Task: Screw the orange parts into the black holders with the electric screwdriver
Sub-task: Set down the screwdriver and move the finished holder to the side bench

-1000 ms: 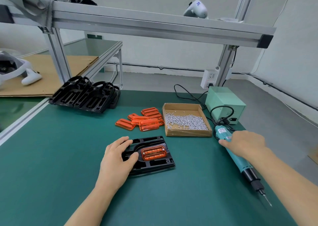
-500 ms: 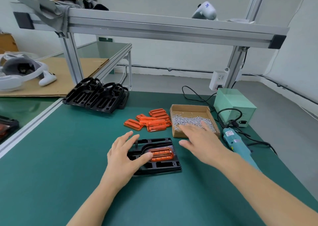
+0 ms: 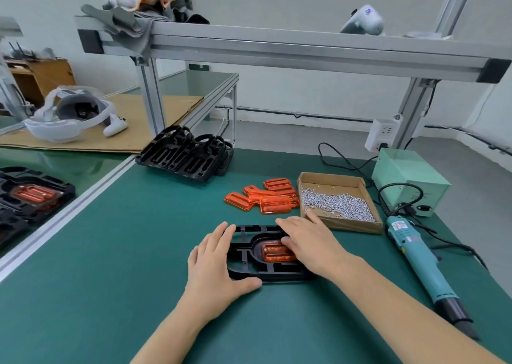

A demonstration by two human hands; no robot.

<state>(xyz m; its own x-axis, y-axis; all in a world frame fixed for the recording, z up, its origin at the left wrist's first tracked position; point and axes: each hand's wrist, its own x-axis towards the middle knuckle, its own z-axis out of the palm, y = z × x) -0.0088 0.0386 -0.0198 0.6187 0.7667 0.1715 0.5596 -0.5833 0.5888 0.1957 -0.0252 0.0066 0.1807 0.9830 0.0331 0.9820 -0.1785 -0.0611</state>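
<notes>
Black holder [image 3: 257,264] between both hands — seemingly touched

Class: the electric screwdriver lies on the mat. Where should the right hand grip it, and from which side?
Judging by its pose, grip the teal barrel of the electric screwdriver at mid-length, coming from above: it lies flat, dark tip nearest the person, cord at the far end.

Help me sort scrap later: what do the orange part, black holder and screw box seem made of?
Orange part: glossy see-through plastic, seemingly.
Black holder: matte moulded plastic, thin ribs, apparently.
Screw box: brown cardboard, folded walls; screws look shiny metal.
</notes>
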